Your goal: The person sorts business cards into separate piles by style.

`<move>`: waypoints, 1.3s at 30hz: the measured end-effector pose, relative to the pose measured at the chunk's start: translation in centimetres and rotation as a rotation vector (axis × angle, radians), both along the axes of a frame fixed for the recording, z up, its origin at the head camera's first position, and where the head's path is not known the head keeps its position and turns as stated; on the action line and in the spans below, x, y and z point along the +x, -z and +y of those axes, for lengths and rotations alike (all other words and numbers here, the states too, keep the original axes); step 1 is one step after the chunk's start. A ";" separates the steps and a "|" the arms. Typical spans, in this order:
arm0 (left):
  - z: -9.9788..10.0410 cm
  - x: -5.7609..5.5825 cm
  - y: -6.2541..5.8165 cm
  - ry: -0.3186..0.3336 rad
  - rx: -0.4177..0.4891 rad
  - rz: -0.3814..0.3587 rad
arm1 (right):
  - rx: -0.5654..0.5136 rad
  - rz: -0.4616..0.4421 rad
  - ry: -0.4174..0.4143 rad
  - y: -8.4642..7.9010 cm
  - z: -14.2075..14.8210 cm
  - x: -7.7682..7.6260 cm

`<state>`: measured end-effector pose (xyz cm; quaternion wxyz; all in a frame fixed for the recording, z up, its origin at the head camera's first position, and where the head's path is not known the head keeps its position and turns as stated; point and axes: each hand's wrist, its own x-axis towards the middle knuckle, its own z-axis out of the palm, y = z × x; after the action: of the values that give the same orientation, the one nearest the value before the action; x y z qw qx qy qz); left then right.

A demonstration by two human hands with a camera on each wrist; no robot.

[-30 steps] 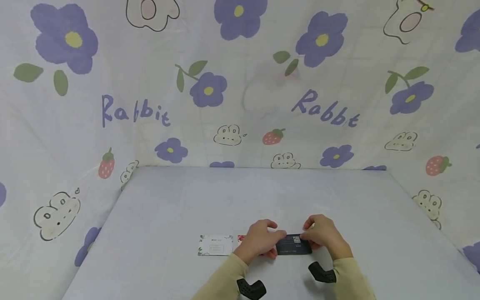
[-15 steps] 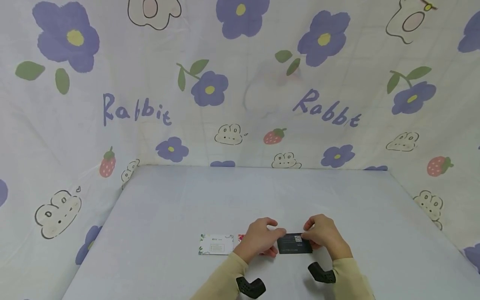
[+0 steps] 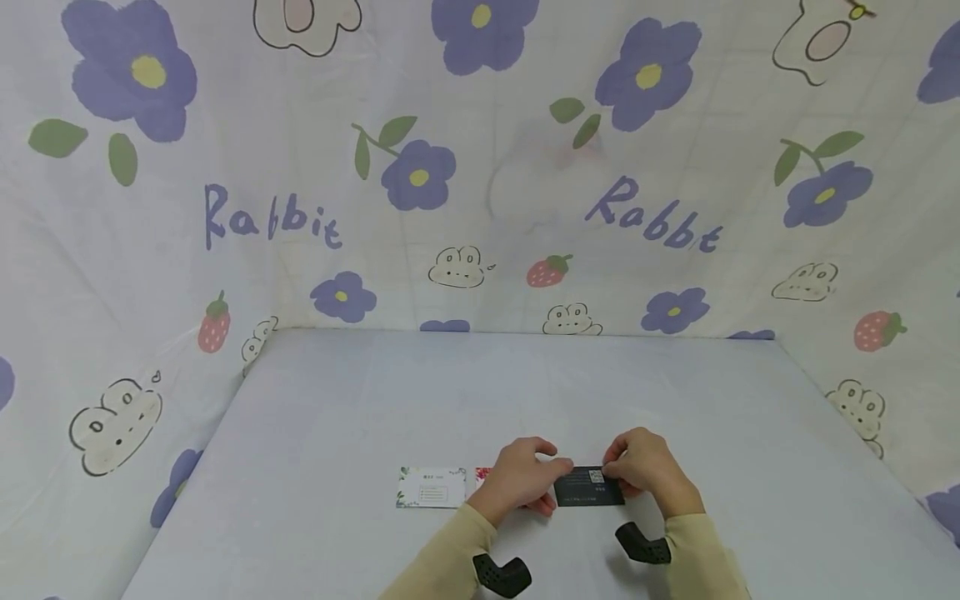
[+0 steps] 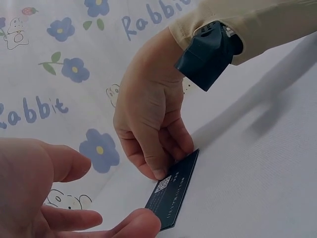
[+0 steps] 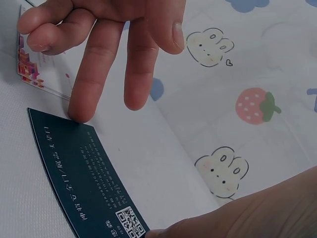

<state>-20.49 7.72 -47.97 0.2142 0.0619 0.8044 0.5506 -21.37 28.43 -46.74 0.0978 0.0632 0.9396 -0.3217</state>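
A dark business card [image 3: 585,492] with a QR code and light print lies on the white table. My right hand [image 3: 651,468] pinches it at its right end, thumb on the printed face near the QR code. At the opposite end, my left hand [image 3: 517,477] has its fingers spread, and one fingertip touches the dark card [image 5: 74,168] in the right wrist view. Beneath and behind the left hand is a white card with a red pattern [image 3: 482,476], mostly hidden. Further left lies a white card with green leaves [image 3: 431,488].
A white cloth-like sheet [image 3: 450,392] covers the table. Behind and at both sides hangs a curtain [image 3: 510,217] printed with flowers, rabbits and strawberries. Black wrist-worn devices [image 3: 502,577] sit on both sleeves.
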 end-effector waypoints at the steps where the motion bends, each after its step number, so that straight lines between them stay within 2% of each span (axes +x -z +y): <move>1: -0.1 0.0 0.0 0.001 0.000 0.004 | 0.000 0.000 -0.001 0.0 -0.1 0.0; 13: -0.8 -0.3 0.1 -0.010 -0.010 0.031 | -0.009 0.019 -0.007 -0.1 -0.7 -0.1; 19: -2.4 -1.0 -0.9 -0.022 0.020 0.096 | -0.026 0.024 0.046 -0.7 -0.8 -0.1; 23: -4.8 -1.7 -2.0 -0.072 0.039 0.148 | -0.080 0.039 0.078 -1.3 -0.8 -0.1; 28: -8.8 -2.6 -2.8 -0.161 0.023 0.188 | -0.137 0.085 0.081 -2.4 -0.9 0.0; 34: -13.8 -3.5 -2.7 -0.285 -0.025 0.203 | -0.247 0.111 0.091 -3.1 -1.0 -0.1; 39: -16.8 -3.7 -2.7 -0.350 -0.023 0.183 | -0.295 0.112 0.113 -2.9 -1.2 -0.1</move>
<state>-24.22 -9.09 -45.28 0.0419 -0.0318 0.8253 0.5622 -21.45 27.24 -43.80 0.0354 0.0828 0.8812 -0.4641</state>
